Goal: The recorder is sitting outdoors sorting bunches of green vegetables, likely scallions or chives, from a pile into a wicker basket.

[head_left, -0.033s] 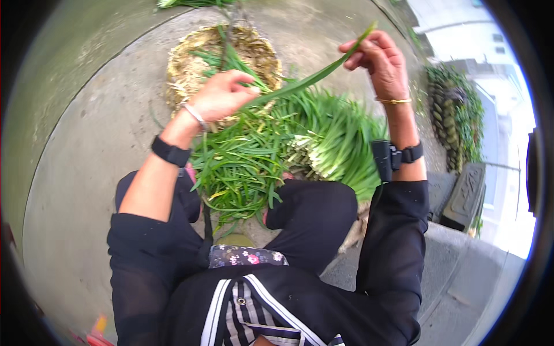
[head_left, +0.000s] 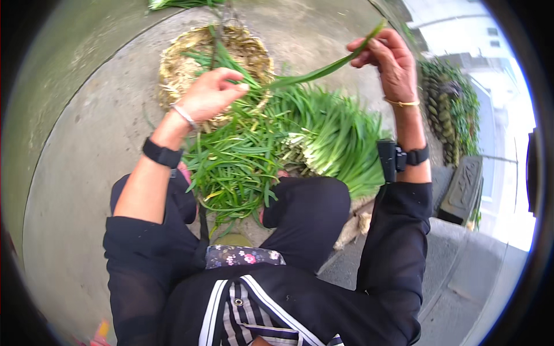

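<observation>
My right hand point(head_left: 392, 60), raised at the upper right, pinches the tip end of long green garlic chive leaves point(head_left: 323, 72). They slope down toward the heap near my left hand point(head_left: 213, 95). That left hand is closed with bent fingers over the near part of a round woven basket point(head_left: 167, 72); its inner fingers are hidden, so what it grips is unclear. Loose green and yellowish leaves point(head_left: 231, 161) lie piled between my feet. Right of that pile, a large bunch of garlic chives point(head_left: 340, 132) lies with its white stem ends together.
Inside the basket are dry, pale bits and some green leaves. More greens point(head_left: 184, 3) lie at the far edge on the concrete floor point(head_left: 81, 144). To the right stand a carved stone block point(head_left: 464, 187) and leafy plants point(head_left: 470, 109). My knees flank the loose pile.
My right hand has moved slightly right with the leaves, and their lower end now sits farther from my left fingertips. My left hand has shifted a little left.
</observation>
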A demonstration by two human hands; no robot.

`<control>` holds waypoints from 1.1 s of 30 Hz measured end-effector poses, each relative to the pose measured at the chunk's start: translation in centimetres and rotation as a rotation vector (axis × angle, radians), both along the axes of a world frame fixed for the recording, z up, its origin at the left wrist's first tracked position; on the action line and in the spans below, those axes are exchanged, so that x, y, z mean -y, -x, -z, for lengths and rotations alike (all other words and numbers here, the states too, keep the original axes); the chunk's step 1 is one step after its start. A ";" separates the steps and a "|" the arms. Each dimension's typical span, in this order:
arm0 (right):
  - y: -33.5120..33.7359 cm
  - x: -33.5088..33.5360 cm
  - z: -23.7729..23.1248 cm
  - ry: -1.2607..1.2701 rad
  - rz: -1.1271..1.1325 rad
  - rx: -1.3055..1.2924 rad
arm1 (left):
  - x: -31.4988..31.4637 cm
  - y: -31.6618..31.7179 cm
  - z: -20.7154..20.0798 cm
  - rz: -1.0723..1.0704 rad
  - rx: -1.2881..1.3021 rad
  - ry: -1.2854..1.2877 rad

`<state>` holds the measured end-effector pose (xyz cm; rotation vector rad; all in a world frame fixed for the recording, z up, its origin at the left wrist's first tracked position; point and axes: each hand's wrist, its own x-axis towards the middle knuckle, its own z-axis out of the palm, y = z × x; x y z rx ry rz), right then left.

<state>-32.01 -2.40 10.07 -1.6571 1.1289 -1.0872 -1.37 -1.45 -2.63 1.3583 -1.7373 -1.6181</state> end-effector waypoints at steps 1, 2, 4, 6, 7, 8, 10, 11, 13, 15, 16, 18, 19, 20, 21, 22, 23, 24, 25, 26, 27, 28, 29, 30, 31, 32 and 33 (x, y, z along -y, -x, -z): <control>0.9 -1.6 -1.9 0.059 0.014 -0.115 | 0.0 -0.1 0.2 -0.006 -0.028 0.025; 2.0 -3.4 -2.9 0.134 0.030 -0.280 | -0.2 0.0 0.2 -0.016 -0.053 0.049; 3.3 -6.9 -4.9 0.385 -0.016 -0.916 | -0.7 0.6 0.3 -0.011 -0.084 0.056; 4.0 -10.1 -4.7 0.500 -0.255 -1.264 | -0.9 0.4 0.0 0.060 -0.054 0.025; 5.0 -11.9 -3.7 0.395 -0.306 -1.413 | -0.8 0.9 0.1 0.092 -0.056 0.023; 5.8 -13.4 -1.3 0.298 -0.366 -1.532 | -0.7 0.6 0.0 0.081 -0.039 0.025; 7.4 -16.1 2.8 0.017 -0.445 -1.674 | -0.5 0.3 -0.3 0.035 -0.062 0.052; 8.6 -17.4 4.2 -0.127 -0.482 -1.658 | -0.5 -0.2 -0.7 0.007 -0.139 0.089; 9.9 -16.7 7.1 -0.264 -0.527 -1.524 | -0.1 -0.3 -0.6 -0.084 -0.174 0.093; 8.9 -12.6 8.6 -0.174 -0.435 -1.428 | 0.4 -0.6 -0.8 -0.229 -0.226 0.114; 8.0 -10.1 9.5 -0.111 -0.327 -1.338 | 0.5 -1.1 -0.9 -0.248 -0.203 0.121; 5.1 -3.7 12.3 0.034 -0.318 -1.193 | 0.4 -2.0 -1.0 -0.375 -0.300 0.037; 3.0 -0.6 13.9 0.080 -0.339 -1.082 | 0.3 -2.4 -0.7 -0.386 -0.285 0.053; 1.2 2.3 16.3 0.119 -0.360 -0.968 | 0.0 -2.4 -0.9 -0.367 -0.227 0.050; -0.4 5.2 18.9 0.091 -0.371 -0.980 | -0.2 -2.4 -0.4 -0.346 -0.173 0.094; -2.2 7.6 22.3 0.061 -0.386 -0.983 | -0.5 -2.3 0.2 -0.327 -0.110 0.133; -3.7 9.4 25.3 0.043 -0.375 -1.049 | -1.1 -1.8 0.0 -0.306 -0.104 0.145; -5.2 10.9 28.0 0.028 -0.358 -1.111 | -1.6 -1.4 -0.7 -0.282 -0.095 0.160; -6.9 11.8 30.3 -0.122 -0.350 -1.126 | -2.0 -1.3 -1.0 -0.254 -0.021 0.149; -8.0 12.6 32.5 -0.271 -0.338 -1.138 | -2.3 -1.2 -1.5 -0.229 0.029 0.134; -7.1 13.1 36.0 -0.392 -0.222 -1.186 | -2.2 -0.8 -1.9 -0.190 0.001 0.159; -9.8 12.5 36.8 -0.474 -0.214 -1.306 | -2.5 -1.5 -2.0 -0.178 0.015 0.171; -12.0 11.7 37.4 -0.527 -0.216 -1.369 | -2.7 -2.1 -1.9 -0.195 0.048 0.161; -13.8 11.0 37.7 -0.575 -0.213 -1.434 | -2.9 -2.7 -2.2 -0.201 0.067 0.126; -14.1 10.2 38.9 -0.535 -0.196 -1.501 | -2.9 -2.6 -2.2 -0.195 0.060 0.091; -14.0 9.3 40.0 -0.458 -0.133 -1.508 | -2.9 -2.5 -2.4 -0.197 0.064 0.088; -12.6 8.8 42.0 -0.360 -0.015 -1.484 | -2.5 -1.8 -2.7 -0.182 0.041 0.078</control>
